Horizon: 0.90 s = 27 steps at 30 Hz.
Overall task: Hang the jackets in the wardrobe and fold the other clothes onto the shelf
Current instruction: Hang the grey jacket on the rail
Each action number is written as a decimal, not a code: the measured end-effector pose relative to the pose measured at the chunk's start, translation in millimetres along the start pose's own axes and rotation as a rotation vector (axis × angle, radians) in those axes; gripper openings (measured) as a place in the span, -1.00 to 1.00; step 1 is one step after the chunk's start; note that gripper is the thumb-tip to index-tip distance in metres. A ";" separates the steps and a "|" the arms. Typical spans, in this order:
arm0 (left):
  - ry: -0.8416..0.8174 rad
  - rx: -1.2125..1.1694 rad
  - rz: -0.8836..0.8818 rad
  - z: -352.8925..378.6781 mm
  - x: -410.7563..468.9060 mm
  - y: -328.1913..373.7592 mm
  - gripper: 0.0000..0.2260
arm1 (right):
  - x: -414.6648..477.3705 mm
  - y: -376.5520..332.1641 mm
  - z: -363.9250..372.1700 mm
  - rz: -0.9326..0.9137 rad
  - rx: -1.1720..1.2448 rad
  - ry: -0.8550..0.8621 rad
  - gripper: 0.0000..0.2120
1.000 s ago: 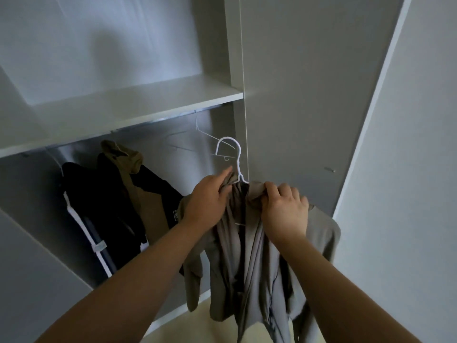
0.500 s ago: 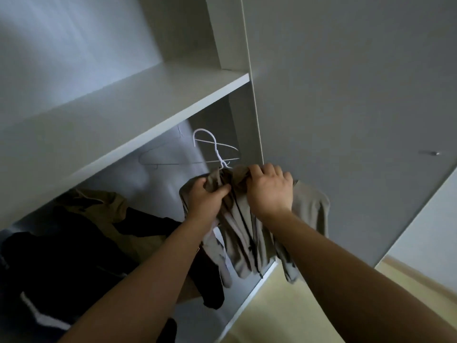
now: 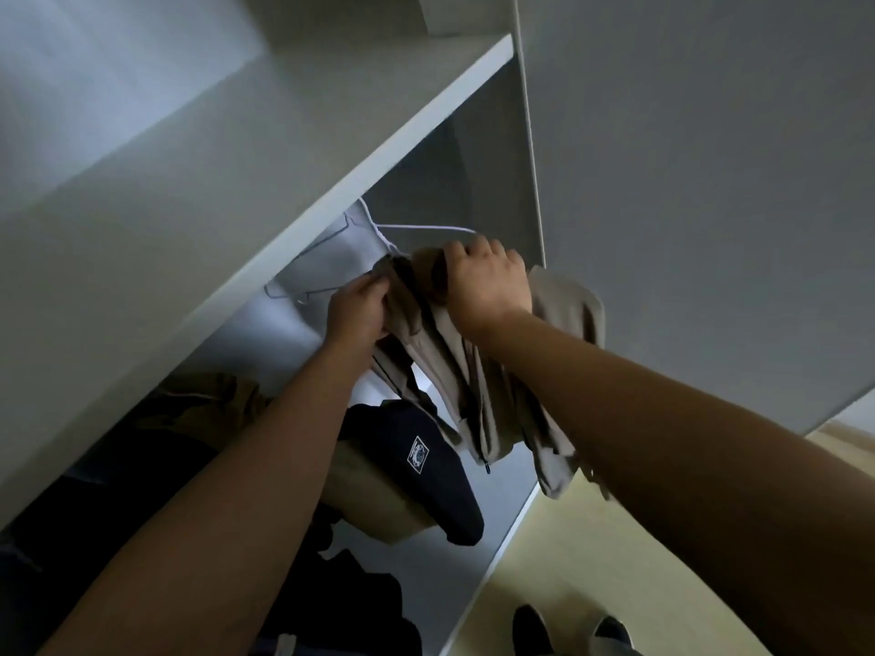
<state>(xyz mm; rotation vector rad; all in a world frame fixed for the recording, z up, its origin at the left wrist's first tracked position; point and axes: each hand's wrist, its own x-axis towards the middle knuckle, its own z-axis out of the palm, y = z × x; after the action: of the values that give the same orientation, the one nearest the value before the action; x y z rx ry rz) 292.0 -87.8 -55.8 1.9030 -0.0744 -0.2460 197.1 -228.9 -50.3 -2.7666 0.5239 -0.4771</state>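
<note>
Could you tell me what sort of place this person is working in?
Likely a home, at an open wardrobe: a shelf above a hung dark jacket, wire hangers beneath it, and a beige jacket gripped by left hand and right hand.

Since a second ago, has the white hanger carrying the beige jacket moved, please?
Yes. The white hanger under the beige jacket has risen: its hook, earlier well below the shelf's front edge, now sits right under that edge.
</note>
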 end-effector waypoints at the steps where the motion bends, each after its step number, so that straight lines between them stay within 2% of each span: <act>1: 0.007 0.008 0.006 -1.4 7.5 -1.7 -0.84 | 5.6 -2.4 5.4 0.001 0.006 -0.012 -0.67; 5: 0.032 -0.007 -0.028 -0.9 30.7 -5.6 -0.81 | 23.8 -7.0 31.7 0.014 0.061 -0.021 -0.64; 9: 0.058 0.010 0.029 -5.8 50.3 -9.3 -0.84 | 38.8 -13.4 53.3 0.013 0.126 0.004 -0.64; 12: 0.095 -0.001 0.042 -9.1 57.4 -10.5 -0.72 | 51.1 -17.7 59.5 0.008 0.153 0.031 -0.63; 16: 0.121 -0.032 0.083 -13.6 63.8 -7.1 -0.67 | 67.9 -27.8 62.2 -0.020 0.180 0.028 -0.58; 27: 0.105 -0.114 0.060 -19.7 81.0 -9.4 -0.69 | 106.9 -57.2 72.8 -0.087 0.165 -0.028 -0.62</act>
<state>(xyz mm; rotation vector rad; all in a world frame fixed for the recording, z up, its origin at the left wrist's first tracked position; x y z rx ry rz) 374.5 -80.3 -69.2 1.7944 -0.0454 -0.1068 335.2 -204.6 -68.8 -2.6413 0.3428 -0.4775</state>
